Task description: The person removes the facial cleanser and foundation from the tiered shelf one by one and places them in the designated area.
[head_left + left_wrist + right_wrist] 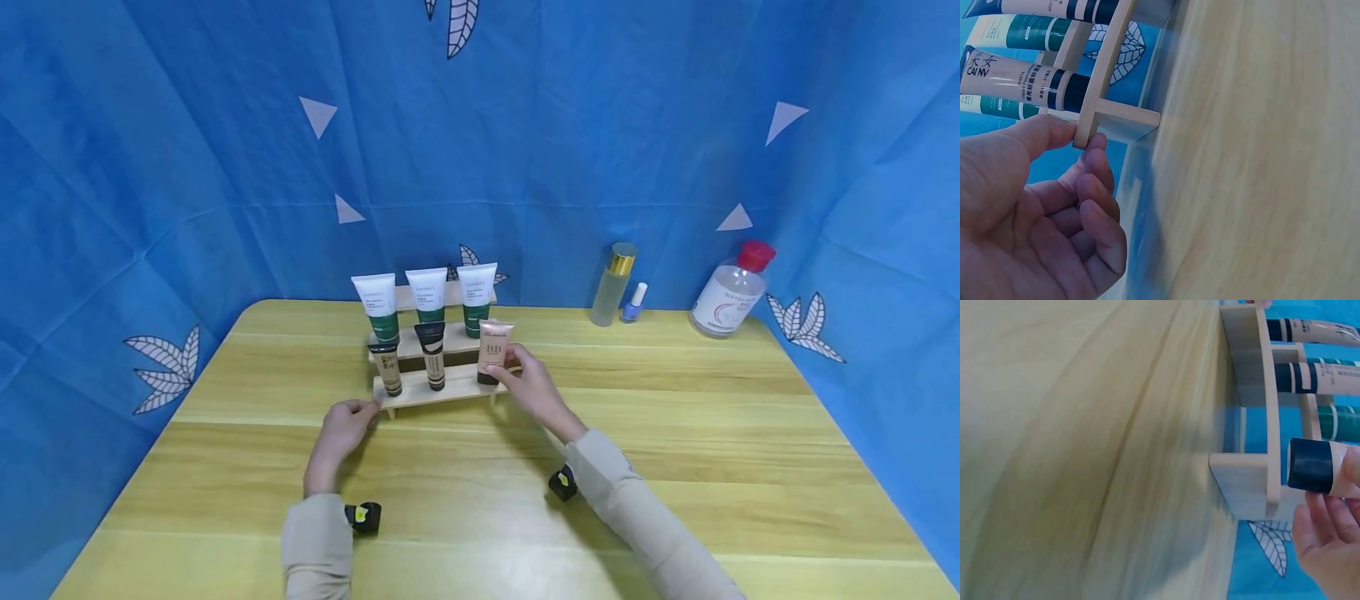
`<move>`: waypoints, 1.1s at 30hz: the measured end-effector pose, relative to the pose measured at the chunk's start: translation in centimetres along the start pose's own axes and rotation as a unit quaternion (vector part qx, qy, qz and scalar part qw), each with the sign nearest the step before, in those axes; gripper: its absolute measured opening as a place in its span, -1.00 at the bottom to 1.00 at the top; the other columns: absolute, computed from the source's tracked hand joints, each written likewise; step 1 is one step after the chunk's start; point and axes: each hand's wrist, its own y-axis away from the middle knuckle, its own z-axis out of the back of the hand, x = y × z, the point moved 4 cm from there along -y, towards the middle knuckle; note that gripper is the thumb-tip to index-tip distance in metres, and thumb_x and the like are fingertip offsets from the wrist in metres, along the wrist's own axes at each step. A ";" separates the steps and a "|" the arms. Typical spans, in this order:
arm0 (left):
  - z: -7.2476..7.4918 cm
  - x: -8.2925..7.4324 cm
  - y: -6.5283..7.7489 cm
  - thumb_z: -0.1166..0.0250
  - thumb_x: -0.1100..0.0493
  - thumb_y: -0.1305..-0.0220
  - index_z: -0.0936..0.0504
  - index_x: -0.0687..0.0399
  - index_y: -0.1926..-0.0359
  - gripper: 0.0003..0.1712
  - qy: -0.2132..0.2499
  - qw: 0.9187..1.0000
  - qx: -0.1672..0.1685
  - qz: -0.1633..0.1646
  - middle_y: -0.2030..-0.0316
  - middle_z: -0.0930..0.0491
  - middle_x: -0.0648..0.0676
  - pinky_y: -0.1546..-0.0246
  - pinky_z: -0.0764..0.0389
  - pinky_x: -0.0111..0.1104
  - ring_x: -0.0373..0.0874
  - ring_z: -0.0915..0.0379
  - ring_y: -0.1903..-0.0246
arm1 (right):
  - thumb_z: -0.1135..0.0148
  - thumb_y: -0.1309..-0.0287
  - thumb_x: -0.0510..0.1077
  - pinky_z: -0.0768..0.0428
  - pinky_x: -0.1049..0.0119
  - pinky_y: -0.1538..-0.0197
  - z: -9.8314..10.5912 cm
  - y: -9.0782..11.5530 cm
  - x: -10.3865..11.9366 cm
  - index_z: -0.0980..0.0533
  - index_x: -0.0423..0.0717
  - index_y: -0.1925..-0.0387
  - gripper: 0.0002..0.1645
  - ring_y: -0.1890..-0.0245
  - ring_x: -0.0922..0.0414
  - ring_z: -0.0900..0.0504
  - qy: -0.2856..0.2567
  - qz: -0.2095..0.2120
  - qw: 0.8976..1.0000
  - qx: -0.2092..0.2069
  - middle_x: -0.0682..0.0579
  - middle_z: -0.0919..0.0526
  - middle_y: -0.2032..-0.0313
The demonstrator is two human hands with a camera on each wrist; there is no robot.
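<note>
Two letters, "BB", mark the pink, dark-capped tube point(494, 346) at the centre of the head view, pinched between the right hand's point(534, 390) thumb and fingers just above the right end of a pale wooden rack point(461, 387). The left hand point(1047, 209) grips the rack's left end, thumb and forefinger nearly closed. "CAI NV" and "MATTE" label a slim, glossy tube point(1016, 78), upper left of the left wrist view.
</note>
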 end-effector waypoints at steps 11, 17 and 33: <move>0.2 -0.2 0.2 0.00 -0.08 -0.43 -0.56 0.33 0.28 -0.49 -0.010 1.000 0.002 0.009 0.30 -0.51 0.18 0.47 -0.24 -0.33 -0.13 -0.20 0.49 | -0.16 -0.30 -0.06 -0.51 0.15 -0.02 3.9 2.2 -0.7 -0.44 -0.24 -0.07 -0.58 0.06 0.01 -0.52 0.004 -0.003 1.000 -0.030 -0.14 -0.57 0.11; 0.0 -0.1 0.0 -0.01 -0.07 -0.42 -0.57 0.33 0.27 -0.50 -0.013 1.000 0.005 0.007 0.35 -0.51 0.15 0.49 -0.25 -0.33 -0.14 -0.19 0.51 | -0.12 -0.32 -0.03 -0.46 0.29 0.11 7.7 3.5 -2.6 -0.43 -0.30 -0.05 -0.56 0.12 0.03 -0.50 0.013 -0.016 0.998 -0.059 -0.17 -0.56 0.14; -0.1 -0.2 0.3 0.00 -0.05 -0.42 -0.57 0.38 0.13 -0.49 -0.013 1.000 0.011 0.014 0.20 -0.53 0.25 0.45 -0.27 -0.32 -0.10 -0.24 0.43 | 0.13 -0.38 0.19 -0.48 0.38 0.27 20.7 5.8 -11.0 -0.23 -0.46 -0.23 -0.21 0.32 0.29 -0.43 0.079 -0.165 0.977 -0.108 -0.19 -0.49 0.09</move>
